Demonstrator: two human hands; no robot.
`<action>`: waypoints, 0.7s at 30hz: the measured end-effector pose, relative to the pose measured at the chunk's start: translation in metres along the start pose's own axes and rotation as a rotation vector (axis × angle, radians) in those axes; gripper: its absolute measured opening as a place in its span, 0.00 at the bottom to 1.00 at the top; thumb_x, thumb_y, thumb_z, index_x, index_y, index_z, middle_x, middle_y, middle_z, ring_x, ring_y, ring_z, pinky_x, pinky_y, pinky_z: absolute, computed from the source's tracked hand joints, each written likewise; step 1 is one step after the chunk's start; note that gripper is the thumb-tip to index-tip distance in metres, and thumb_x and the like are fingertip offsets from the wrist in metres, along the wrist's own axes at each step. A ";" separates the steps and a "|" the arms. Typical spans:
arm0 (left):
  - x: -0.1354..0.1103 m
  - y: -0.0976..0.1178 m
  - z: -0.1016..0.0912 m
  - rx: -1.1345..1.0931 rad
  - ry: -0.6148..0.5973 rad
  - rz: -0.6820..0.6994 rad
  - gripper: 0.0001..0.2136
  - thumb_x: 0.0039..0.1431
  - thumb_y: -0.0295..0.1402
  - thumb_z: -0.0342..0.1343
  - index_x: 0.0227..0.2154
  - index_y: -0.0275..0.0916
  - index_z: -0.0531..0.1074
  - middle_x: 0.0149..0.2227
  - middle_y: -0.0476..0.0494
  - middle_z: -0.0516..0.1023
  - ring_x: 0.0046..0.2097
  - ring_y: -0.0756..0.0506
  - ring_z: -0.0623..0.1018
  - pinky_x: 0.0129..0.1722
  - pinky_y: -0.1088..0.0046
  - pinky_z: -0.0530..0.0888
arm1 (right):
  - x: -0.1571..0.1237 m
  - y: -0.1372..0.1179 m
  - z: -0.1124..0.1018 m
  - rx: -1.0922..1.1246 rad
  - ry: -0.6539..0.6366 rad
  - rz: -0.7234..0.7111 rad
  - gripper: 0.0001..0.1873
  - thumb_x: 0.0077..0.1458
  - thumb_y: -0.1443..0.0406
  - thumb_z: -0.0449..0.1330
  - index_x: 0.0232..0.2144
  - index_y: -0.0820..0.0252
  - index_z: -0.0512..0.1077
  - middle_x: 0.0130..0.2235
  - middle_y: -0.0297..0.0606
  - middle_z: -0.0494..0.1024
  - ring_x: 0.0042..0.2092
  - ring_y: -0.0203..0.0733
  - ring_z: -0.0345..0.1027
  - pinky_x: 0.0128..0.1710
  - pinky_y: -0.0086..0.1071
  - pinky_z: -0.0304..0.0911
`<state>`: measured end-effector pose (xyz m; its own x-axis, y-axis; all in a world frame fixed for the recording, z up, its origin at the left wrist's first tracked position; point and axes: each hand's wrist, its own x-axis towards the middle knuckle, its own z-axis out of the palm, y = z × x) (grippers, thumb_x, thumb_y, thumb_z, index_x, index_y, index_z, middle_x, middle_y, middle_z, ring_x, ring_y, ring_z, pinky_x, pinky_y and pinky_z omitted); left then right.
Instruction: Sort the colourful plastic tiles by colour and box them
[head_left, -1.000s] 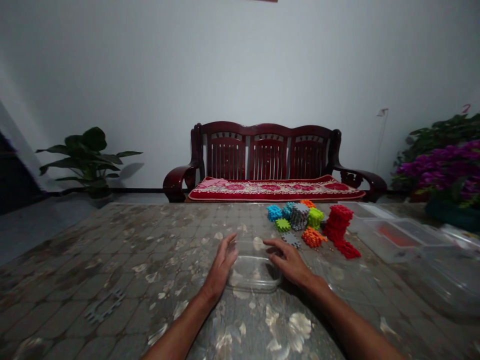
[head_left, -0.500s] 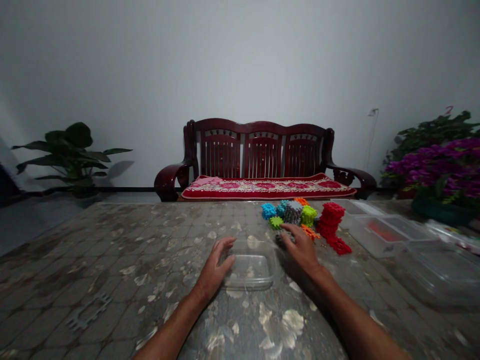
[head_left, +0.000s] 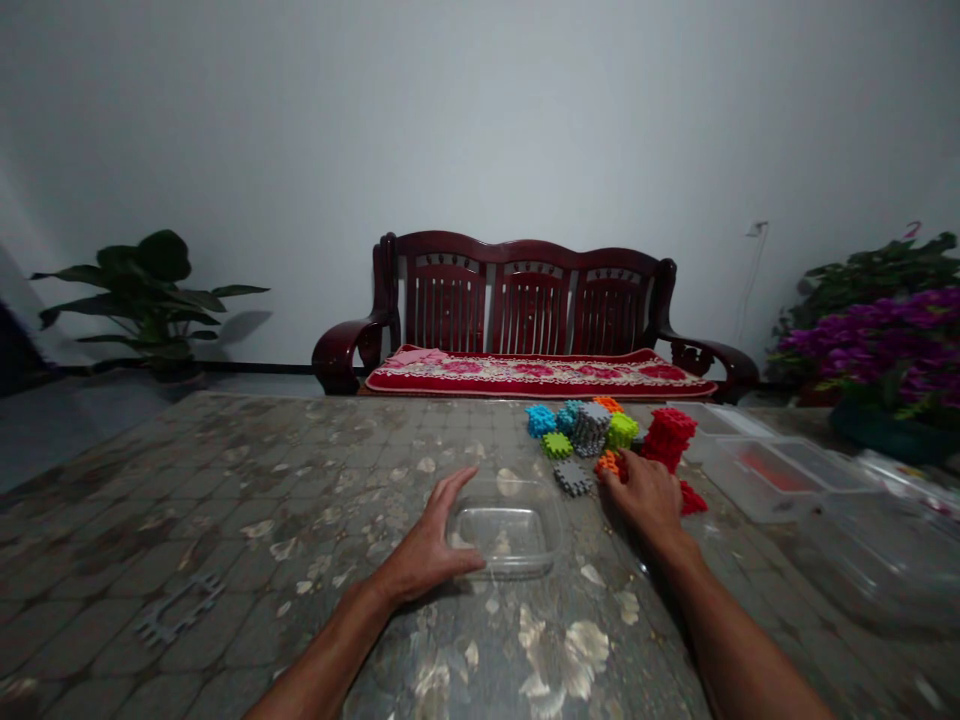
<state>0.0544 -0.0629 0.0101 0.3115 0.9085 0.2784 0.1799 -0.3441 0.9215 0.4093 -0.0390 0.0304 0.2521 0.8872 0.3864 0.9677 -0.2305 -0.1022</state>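
Note:
A clear plastic container [head_left: 517, 570] sits in the middle of the table. My left hand [head_left: 431, 535] spans its left end, thumb along the near side and fingers at the far side. Farther right, my right hand [head_left: 651, 492] has thumb and fingertips closed around an orange notched tile [head_left: 607, 463], partly hidden by the fingers. A flat grey notched tile [head_left: 574, 478] lies just left of this hand. Behind are a lime tile [head_left: 556, 445], a grey stack [head_left: 592, 430], blue pieces [head_left: 540, 421], a lime stack [head_left: 622, 430] and a red stack [head_left: 671, 435].
Clear plastic boxes [head_left: 765, 480] stand on the right side of the table, near purple flowers [head_left: 892, 340] in a pot. A grey open frame piece [head_left: 180, 608] lies at the front left. Beyond the table is a wooden bench [head_left: 525, 290].
My right hand has moved right from the grey tile to the orange tile, uncovering the grey one. My left thumb has shifted down to the container's near side.

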 end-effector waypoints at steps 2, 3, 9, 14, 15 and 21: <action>0.000 0.001 0.000 0.033 -0.019 -0.003 0.47 0.34 0.30 0.72 0.63 0.46 0.65 0.67 0.37 0.62 0.69 0.31 0.60 0.69 0.48 0.54 | 0.000 0.000 0.001 -0.004 -0.007 0.003 0.26 0.62 0.54 0.52 0.56 0.61 0.73 0.51 0.51 0.79 0.51 0.58 0.72 0.46 0.44 0.63; 0.000 0.001 0.001 0.050 -0.027 0.000 0.48 0.34 0.30 0.72 0.64 0.46 0.65 0.67 0.37 0.61 0.69 0.31 0.59 0.69 0.48 0.54 | 0.000 0.000 0.001 -0.004 -0.012 0.010 0.26 0.62 0.55 0.52 0.57 0.61 0.72 0.52 0.51 0.79 0.52 0.57 0.72 0.46 0.43 0.63; 0.000 -0.001 0.004 0.181 -0.069 0.029 0.47 0.40 0.32 0.69 0.66 0.44 0.56 0.67 0.37 0.58 0.68 0.33 0.59 0.69 0.48 0.54 | 0.001 -0.002 0.000 0.017 -0.064 0.064 0.30 0.62 0.56 0.53 0.62 0.63 0.66 0.53 0.50 0.79 0.52 0.56 0.72 0.47 0.42 0.62; 0.000 0.000 0.004 0.189 -0.075 0.022 0.46 0.40 0.30 0.68 0.65 0.43 0.56 0.66 0.37 0.59 0.66 0.34 0.62 0.68 0.48 0.57 | 0.000 0.000 0.003 0.065 -0.063 0.061 0.29 0.61 0.59 0.53 0.62 0.64 0.66 0.53 0.50 0.78 0.52 0.56 0.72 0.48 0.41 0.62; 0.000 0.001 0.004 0.182 -0.077 0.025 0.46 0.40 0.30 0.68 0.65 0.43 0.56 0.65 0.37 0.59 0.66 0.34 0.63 0.67 0.49 0.59 | 0.000 0.001 0.004 0.082 -0.055 0.056 0.29 0.61 0.59 0.53 0.62 0.64 0.66 0.54 0.50 0.78 0.52 0.56 0.71 0.49 0.42 0.62; 0.000 0.003 0.006 0.165 -0.073 0.025 0.46 0.40 0.29 0.68 0.65 0.44 0.56 0.64 0.38 0.60 0.63 0.35 0.66 0.65 0.50 0.63 | 0.002 0.006 0.013 0.226 0.073 0.044 0.31 0.56 0.62 0.55 0.61 0.66 0.66 0.53 0.52 0.77 0.54 0.56 0.70 0.54 0.44 0.61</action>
<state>0.0601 -0.0655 0.0114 0.3836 0.8817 0.2749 0.3200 -0.4061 0.8560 0.4151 -0.0334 0.0190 0.3013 0.8451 0.4416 0.9330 -0.1656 -0.3196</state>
